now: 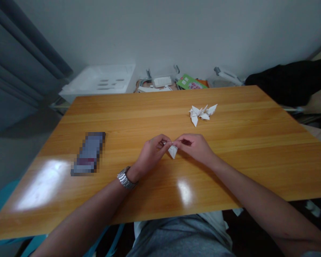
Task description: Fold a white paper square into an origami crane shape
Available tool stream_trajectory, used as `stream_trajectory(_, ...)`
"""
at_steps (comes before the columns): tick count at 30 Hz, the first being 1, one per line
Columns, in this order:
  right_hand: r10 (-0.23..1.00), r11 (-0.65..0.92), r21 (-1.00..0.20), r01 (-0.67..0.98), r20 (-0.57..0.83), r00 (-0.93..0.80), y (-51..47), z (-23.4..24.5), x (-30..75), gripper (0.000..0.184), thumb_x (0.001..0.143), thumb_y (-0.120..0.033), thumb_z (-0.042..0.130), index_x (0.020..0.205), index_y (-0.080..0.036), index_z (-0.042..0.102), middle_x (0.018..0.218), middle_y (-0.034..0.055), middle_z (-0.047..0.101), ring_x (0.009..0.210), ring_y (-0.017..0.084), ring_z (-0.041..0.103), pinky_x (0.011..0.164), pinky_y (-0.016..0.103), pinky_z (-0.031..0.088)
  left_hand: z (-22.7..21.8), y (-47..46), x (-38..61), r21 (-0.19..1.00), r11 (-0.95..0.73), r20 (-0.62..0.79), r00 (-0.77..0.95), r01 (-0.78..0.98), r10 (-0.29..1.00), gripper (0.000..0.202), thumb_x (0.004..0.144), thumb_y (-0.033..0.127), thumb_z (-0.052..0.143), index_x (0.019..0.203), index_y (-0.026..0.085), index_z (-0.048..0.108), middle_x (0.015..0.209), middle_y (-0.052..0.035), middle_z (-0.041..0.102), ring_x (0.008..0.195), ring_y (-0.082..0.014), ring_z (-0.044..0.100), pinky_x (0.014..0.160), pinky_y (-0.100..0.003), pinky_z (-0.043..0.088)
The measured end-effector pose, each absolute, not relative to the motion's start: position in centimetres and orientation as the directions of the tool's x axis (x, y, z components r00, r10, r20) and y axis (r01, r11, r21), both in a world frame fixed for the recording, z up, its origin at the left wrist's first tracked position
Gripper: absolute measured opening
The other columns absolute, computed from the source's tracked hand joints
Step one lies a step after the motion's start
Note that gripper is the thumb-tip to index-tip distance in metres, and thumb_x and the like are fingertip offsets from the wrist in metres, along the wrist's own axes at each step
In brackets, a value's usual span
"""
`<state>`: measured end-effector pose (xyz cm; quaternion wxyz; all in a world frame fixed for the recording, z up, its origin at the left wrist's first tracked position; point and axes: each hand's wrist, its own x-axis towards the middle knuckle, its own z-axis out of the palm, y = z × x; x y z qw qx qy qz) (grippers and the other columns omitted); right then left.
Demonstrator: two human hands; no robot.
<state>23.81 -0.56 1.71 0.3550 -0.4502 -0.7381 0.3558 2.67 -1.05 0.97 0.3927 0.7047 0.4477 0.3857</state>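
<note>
A small piece of folded white paper (173, 152) is held between my two hands over the middle of the wooden table (139, 121), its pointed end towards me. My left hand (152, 151) pinches its upper left edge between thumb and fingers. On the other side, my right hand (195, 147) grips the upper right edge the same way, and the two thumb tips nearly meet. The fingers hide the paper's upper part. Beyond my right hand lie several folded white paper shapes (202, 113) with pointed tips, bunched together.
A phone-like dark slab (88, 154), blurred out, lies on the table's left. Behind the far edge are a white plastic tray (96, 80), a green booklet (189, 82) and assorted items. Black cloth (286, 82) lies at the back right.
</note>
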Motion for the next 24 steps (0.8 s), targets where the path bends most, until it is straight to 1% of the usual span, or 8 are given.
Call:
stream_trajectory(5,0.908,0.326,-0.854,0.406,0.164,-0.386,-0.2,1.8,24.2,0.038,0.096,-0.053,0.063,0.086,-0.020,0.078,0.080,0.0036,0.076,0.074,0.019,0.068,0.069,0.028,0.048,1.1,-1.0,2.6,0.891,-0.314,0.199,0.341,0.328,0.919,0.025,0.098,0.042,0.062,0.094,0.018,0.068,0.086,-0.0033,0.073,0.074,-0.0140,0.066,0.067,-0.022,0.051)
stream_trajectory(9,0.882,0.300,-0.884,0.358,0.114,-0.457,0.1,1.9,24.7,0.042,0.098,-0.055,0.058,0.087,-0.019,0.078,0.078,0.0033,0.075,0.073,0.019,0.067,0.071,0.029,0.049,1.1,-1.1,2.5,0.883,-0.326,0.206,0.344,0.339,0.916,0.025,0.100,0.041,0.059,0.096,0.018,0.068,0.087,-0.0034,0.073,0.076,-0.0144,0.067,0.069,-0.023,0.050)
stream_trajectory(12,0.864,0.313,-0.888,0.338,0.118,-0.489,0.1,1.9,24.9,0.043,0.100,-0.054,0.055,0.089,-0.019,0.077,0.079,0.0037,0.076,0.074,0.019,0.068,0.073,0.029,0.050,0.9,-1.0,2.4,0.875,-0.331,0.212,0.336,0.352,0.918,0.024,0.100,0.041,0.059,0.096,0.019,0.068,0.086,-0.0029,0.073,0.076,-0.0144,0.067,0.069,-0.023,0.051)
stream_trajectory(17,0.901,0.297,-0.877,0.379,0.125,-0.416,-0.1,1.9,24.7,0.037,0.097,-0.051,0.061,0.087,-0.020,0.079,0.080,0.0040,0.077,0.073,0.019,0.069,0.071,0.029,0.050,0.3,-0.8,2.4,0.894,-0.298,0.190,0.319,0.336,0.928,0.023,0.096,0.041,0.065,0.095,0.019,0.069,0.085,-0.0027,0.074,0.074,-0.0145,0.068,0.069,-0.023,0.053)
stream_trajectory(20,0.923,0.271,-0.880,0.390,0.123,-0.363,-0.2,1.7,24.5,0.033,0.095,-0.048,0.064,0.089,-0.020,0.080,0.080,0.0039,0.078,0.073,0.020,0.070,0.070,0.030,0.050,0.0,-0.8,2.5,0.915,-0.267,0.167,0.318,0.304,0.933,0.028,0.091,0.045,0.071,0.100,0.019,0.067,0.091,-0.0040,0.075,0.079,-0.0166,0.072,0.070,-0.024,0.056)
stream_trajectory(22,0.929,0.266,-0.881,0.391,0.125,-0.349,-0.3,1.6,24.5,0.031,0.095,-0.045,0.064,0.090,-0.020,0.081,0.080,0.0036,0.079,0.074,0.020,0.070,0.071,0.030,0.050,0.0,-0.8,2.5,0.924,-0.256,0.163,0.314,0.283,0.935,0.029,0.090,0.045,0.073,0.102,0.019,0.066,0.093,-0.0044,0.075,0.082,-0.0176,0.073,0.071,-0.025,0.057)
stream_trajectory(24,0.927,0.267,-0.885,0.382,0.127,-0.354,-0.3,1.5,24.4,0.030,0.096,-0.044,0.064,0.089,-0.020,0.080,0.080,0.0033,0.078,0.074,0.020,0.069,0.071,0.030,0.049,0.1,-0.7,2.6,0.938,-0.235,0.152,0.307,0.256,0.940,0.028,0.091,0.045,0.072,0.101,0.019,0.066,0.091,-0.0042,0.075,0.081,-0.0175,0.073,0.070,-0.025,0.057)
